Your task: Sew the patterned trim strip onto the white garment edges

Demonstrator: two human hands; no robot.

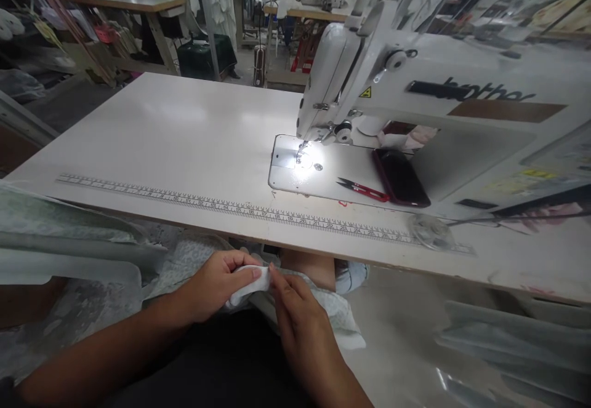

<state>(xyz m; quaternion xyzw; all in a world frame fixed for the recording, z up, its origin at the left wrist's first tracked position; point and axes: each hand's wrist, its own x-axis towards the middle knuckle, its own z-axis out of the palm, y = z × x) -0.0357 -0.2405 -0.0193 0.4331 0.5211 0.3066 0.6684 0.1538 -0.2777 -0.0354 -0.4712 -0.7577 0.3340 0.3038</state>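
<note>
Over my lap, just below the front edge of the sewing table, my left hand (226, 282) pinches a folded piece of pale fabric (252, 282) between thumb and fingers. My right hand (298, 309) grips the same fabric at its right end, with thumb and forefinger meeting near the fold. More of the light, faintly patterned cloth (339, 312) hangs below and to the right of my hands. Beyond the table edge stands a white sewing machine (332, 82), its lamp lighting the needle plate (289, 177). Neither hand touches the machine.
A printed ruler strip (249, 209) runs along the table (194, 125). Red-handled thread snips (364, 189) and a dark phone-like object (401, 177) lie right of the needle. A clear bobbin-like disc (431, 232) sits further right. Pale cloth (69, 232) hangs at left.
</note>
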